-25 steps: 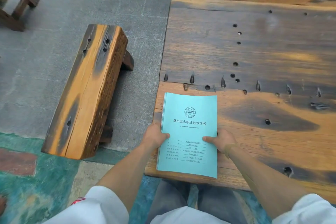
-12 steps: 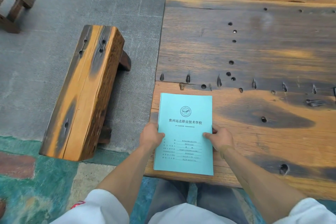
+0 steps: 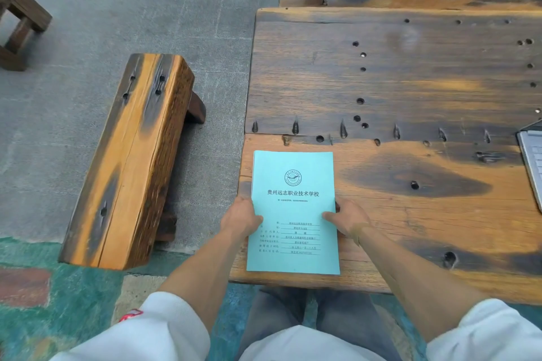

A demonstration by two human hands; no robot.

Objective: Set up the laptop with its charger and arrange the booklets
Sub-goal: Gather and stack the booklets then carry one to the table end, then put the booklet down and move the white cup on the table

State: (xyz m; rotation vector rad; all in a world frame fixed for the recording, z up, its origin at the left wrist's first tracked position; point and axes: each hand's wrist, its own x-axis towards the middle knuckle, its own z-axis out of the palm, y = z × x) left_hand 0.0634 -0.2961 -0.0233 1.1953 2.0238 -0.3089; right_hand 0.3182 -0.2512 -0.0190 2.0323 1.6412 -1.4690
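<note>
Booklets: a stack of thin pale turquoise paper booklets (image 3: 293,211) with black Chinese print and a round emblem on the top cover. It lies flat in the lower middle of the frame, at the near left corner of the surface. Its bottom edge is close to the near edge of the wood. Other cover edges show a little along the left side under the top one; how many booklets there are I cannot tell.

Left hand: the left hand (image 3: 240,218) grips the left edge of the stack, fingers curled, thumb pressed on the cover.

Right hand: the right hand (image 3: 350,218) grips the right edge at the same height, thumb on the cover and the other fingers down along the side of the stack.

Laptop: only a corner of a silver grey open laptop (image 3: 532,164) shows at the right edge of the frame, on the same surface, well apart from the booklets. Some pale keys are seen.

Surface: a heavy table of orange-brown planks (image 3: 410,82) with dark burnt stains and many small holes.

Bench: a thick wooden block bench (image 3: 129,161) of the same burnt orange colour stands on the grey stone floor (image 3: 117,9) at the left of the frame.

Clothing: white sleeves (image 3: 152,334) at the bottom corners of the frame.
</note>
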